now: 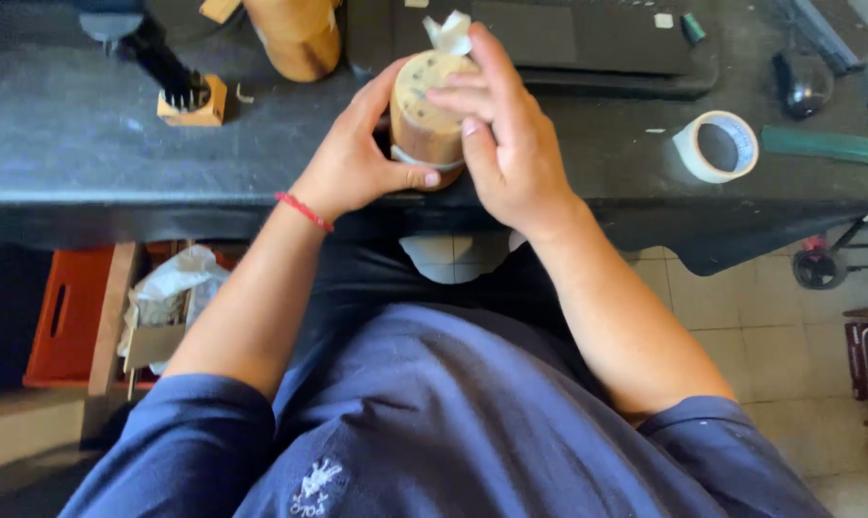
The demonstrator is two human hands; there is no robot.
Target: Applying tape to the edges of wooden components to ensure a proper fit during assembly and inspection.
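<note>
A short wooden cylinder (424, 120) with a speckled flat top stands at the front edge of the dark workbench (70, 153). My left hand (352, 163) wraps around its left side, thumb across the lower front. A red cord sits on that wrist. My right hand (506, 134) presses on the cylinder's top and right side, fingers laid flat over the top face. A crumpled pale scrap (450, 34) pokes up just behind the cylinder; which hand holds it I cannot tell.
A second, larger wooden cylinder (300, 38) stands at the back. A black brush in a small wood block (189, 96) is at left, a tape roll (717, 146) and a green strip (822, 146) at right, a mouse (803, 82) beyond. An orange crate (65, 317) with paper sits under the bench.
</note>
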